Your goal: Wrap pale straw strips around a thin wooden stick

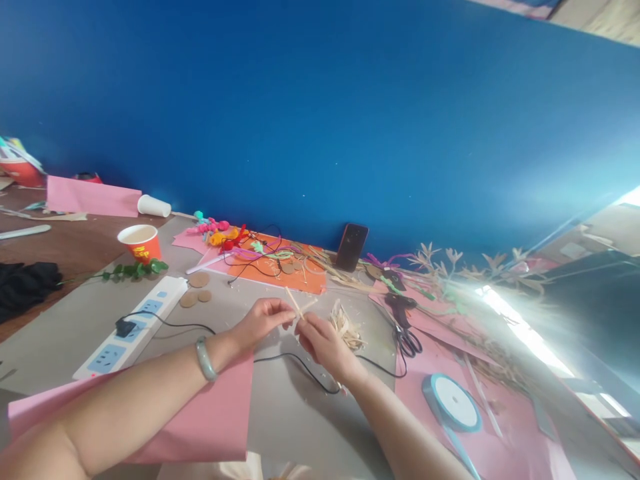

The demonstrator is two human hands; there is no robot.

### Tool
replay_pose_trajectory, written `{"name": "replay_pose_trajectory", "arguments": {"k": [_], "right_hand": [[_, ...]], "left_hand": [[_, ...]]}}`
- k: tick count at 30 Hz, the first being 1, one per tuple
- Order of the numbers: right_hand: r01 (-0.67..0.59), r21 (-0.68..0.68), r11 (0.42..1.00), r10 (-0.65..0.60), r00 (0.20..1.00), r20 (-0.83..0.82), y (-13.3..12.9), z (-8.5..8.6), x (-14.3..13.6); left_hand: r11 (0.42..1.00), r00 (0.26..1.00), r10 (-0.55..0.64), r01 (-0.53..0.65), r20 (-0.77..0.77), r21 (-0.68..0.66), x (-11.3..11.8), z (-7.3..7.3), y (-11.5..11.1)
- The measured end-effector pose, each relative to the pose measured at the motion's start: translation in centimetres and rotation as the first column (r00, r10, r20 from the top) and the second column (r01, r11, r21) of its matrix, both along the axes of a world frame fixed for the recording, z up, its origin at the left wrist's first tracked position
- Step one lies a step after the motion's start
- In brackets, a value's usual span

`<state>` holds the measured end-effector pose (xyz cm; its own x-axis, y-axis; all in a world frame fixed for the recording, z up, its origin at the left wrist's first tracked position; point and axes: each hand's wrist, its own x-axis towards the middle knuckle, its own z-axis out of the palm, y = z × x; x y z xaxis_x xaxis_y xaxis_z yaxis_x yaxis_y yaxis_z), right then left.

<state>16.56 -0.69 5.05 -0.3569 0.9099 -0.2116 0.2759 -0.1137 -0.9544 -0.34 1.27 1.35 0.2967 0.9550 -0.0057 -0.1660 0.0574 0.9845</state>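
Note:
Above the middle of the table, my left hand (266, 320) and my right hand (323, 338) meet almost fingertip to fingertip. Both pinch crossed pale straw strips (293, 301), whose thin ends stick up above my fingers. A green bangle (205, 360) circles my left wrist. Just beyond my right hand lies a bundle of dried, straw-coloured husk or leaf (346, 325). A black cord (300, 361) runs on the table beneath my hands. The lower ends of the strips are hidden by my fingers.
To the left are a white power strip (133, 327), round brown discs (189, 299) and a red paper cup (140, 241). A phone (352, 247) leans on the blue wall. Scissors (407, 340), a glue gun (400, 305) and a ribbon roll (454, 402) lie right.

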Motion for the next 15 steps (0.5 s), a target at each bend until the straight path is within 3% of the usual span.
{"name": "replay_pose_trajectory", "arguments": {"k": [5, 9, 15], "right_hand": [[-0.032, 0.126, 0.992, 0.017, 0.993, 0.121, -0.24, -0.26, -0.63], [-0.02, 0.171, 0.985, -0.002, 0.992, 0.127, -0.16, -0.25, -0.65], [0.014, -0.027, 1.0, -0.015, 0.999, -0.037, -0.22, -0.59, -0.62]], "left_hand": [[0.997, 0.998, -0.053, 0.052, 0.022, 0.055, 0.3, -0.4, 0.1], [0.999, 1.0, -0.026, 0.026, 0.013, 0.021, 0.45, -0.77, 0.0], [0.998, 0.999, -0.052, 0.051, 0.013, 0.04, 0.28, -0.69, -0.07]]}}
